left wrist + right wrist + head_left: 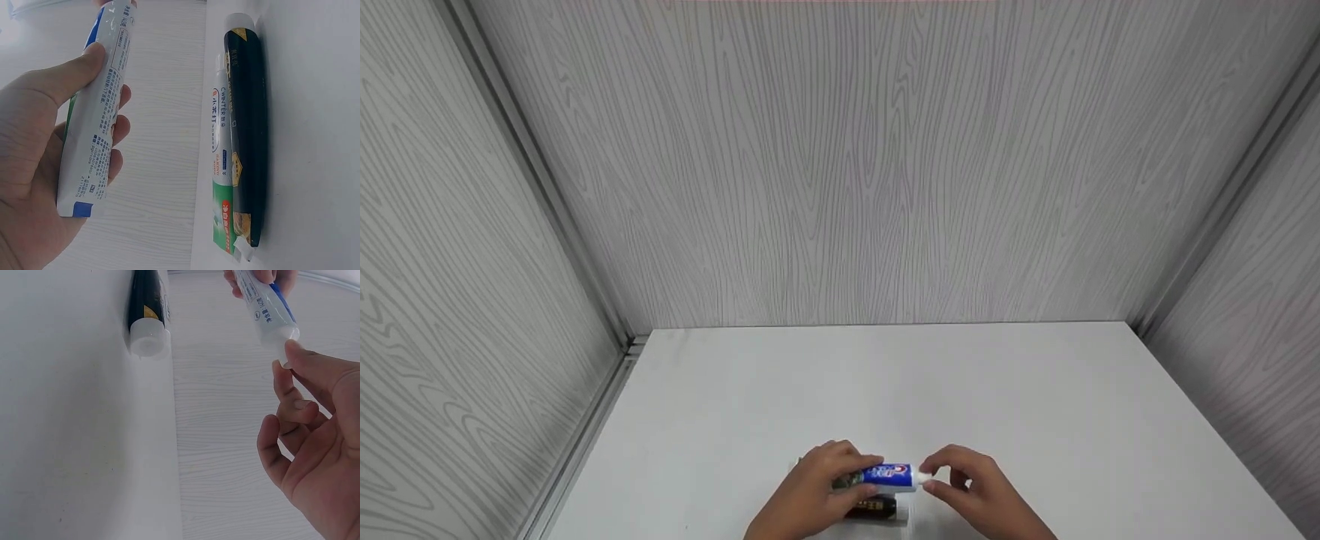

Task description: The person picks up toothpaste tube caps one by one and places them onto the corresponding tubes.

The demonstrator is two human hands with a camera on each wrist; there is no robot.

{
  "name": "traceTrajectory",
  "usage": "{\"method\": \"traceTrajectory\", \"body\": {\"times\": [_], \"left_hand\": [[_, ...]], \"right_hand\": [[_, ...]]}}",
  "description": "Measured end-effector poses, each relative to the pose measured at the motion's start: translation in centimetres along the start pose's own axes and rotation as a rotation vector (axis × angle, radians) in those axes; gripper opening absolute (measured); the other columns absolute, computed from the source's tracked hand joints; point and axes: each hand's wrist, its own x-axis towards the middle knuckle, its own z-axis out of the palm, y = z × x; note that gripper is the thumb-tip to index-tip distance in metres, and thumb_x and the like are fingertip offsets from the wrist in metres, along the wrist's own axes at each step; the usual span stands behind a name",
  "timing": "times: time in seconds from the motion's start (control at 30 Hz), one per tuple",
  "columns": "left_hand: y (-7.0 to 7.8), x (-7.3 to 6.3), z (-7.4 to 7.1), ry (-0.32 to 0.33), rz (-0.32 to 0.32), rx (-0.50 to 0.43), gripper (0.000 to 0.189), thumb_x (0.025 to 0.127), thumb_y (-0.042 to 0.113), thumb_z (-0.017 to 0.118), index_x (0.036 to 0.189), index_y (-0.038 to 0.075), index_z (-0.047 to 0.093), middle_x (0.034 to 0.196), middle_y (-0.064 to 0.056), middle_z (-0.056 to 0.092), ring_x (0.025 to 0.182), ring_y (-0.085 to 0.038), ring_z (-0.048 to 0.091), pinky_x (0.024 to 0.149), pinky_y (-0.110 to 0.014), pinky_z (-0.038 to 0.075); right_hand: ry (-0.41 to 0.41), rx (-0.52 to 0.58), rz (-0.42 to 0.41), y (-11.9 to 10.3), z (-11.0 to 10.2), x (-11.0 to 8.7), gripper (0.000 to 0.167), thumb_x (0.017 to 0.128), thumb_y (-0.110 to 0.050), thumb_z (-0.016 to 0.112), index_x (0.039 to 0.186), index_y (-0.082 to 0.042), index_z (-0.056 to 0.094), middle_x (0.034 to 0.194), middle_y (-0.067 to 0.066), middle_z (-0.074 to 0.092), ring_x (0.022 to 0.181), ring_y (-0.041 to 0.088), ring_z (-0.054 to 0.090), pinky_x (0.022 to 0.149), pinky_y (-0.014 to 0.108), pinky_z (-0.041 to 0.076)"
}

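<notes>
A blue and white toothpaste tube [889, 475] is held above the table by my left hand [819, 484], its thumb and fingers curled round the body. At the tube's white cap end, my right hand [976, 484] pinches with thumb and index finger; its other fingers are bent and hold nothing. The left wrist view shows the tube's printed white side [97, 124] and the thumb lying across it. Beneath the hands a black tube [247, 129] with a white cap lies on the table, next to a smaller white and green tube [222, 163].
The white table [885, 390] stretches away behind the hands. Grey wood-grain panels enclose it: a back wall [870, 165], a left wall [450, 300] and a right wall [1252, 322].
</notes>
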Motion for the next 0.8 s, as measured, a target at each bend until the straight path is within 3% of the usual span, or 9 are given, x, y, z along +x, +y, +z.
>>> {"method": "traceTrajectory", "body": {"times": [0.13,0.33,0.47,0.6,0.8], "left_hand": [[0.0,0.0,0.1,-0.001,-0.001,-0.001,0.035,0.102,0.043,0.071,0.135,0.032,0.074,0.103,0.015,0.070,0.088,0.002,0.057,0.080,-0.023,0.050],[-0.1,0.2,0.0,0.042,0.025,0.001,0.033,0.098,0.033,0.078,0.130,0.027,0.076,0.105,0.013,0.072,0.093,-0.001,0.062,0.085,-0.028,0.053],[-0.4,0.1,0.0,0.052,-0.034,0.040,0.032,0.096,0.031,0.080,0.128,0.028,0.076,0.106,0.014,0.072,0.098,-0.002,0.064,0.091,-0.034,0.053],[-0.8,0.2,0.2,0.070,-0.105,0.089,0.035,0.093,0.028,0.083,0.127,0.030,0.076,0.106,0.016,0.072,0.102,-0.004,0.064,0.100,-0.042,0.043],[-1.6,0.6,0.4,0.101,-0.146,0.074,0.035,0.093,0.025,0.082,0.127,0.028,0.076,0.107,0.015,0.070,0.104,-0.006,0.064,0.104,-0.056,0.028]], "right_hand": [[-0.004,-0.010,0.038,-0.3,-0.1,0.1,0.013,0.101,-0.027,0.075,0.114,-0.027,0.075,0.107,-0.004,0.076,0.072,0.004,0.055,0.065,0.025,0.054],[0.020,-0.011,0.089,-0.7,0.1,0.1,0.017,0.102,-0.030,0.074,0.118,-0.028,0.073,0.116,0.000,0.073,0.083,0.006,0.063,0.079,0.025,0.057],[0.045,-0.018,0.109,-0.7,0.1,-0.1,0.018,0.102,-0.030,0.074,0.120,-0.030,0.071,0.120,0.004,0.071,0.088,0.008,0.066,0.081,0.026,0.057],[0.070,-0.040,0.103,-0.6,-0.1,-0.2,0.017,0.102,-0.030,0.074,0.119,-0.030,0.072,0.118,0.001,0.071,0.088,0.007,0.067,0.082,0.027,0.058],[0.147,-0.112,0.139,-0.4,-0.6,-0.2,0.018,0.100,-0.031,0.076,0.117,-0.033,0.071,0.117,-0.010,0.071,0.097,0.007,0.069,0.090,0.033,0.054]]}}
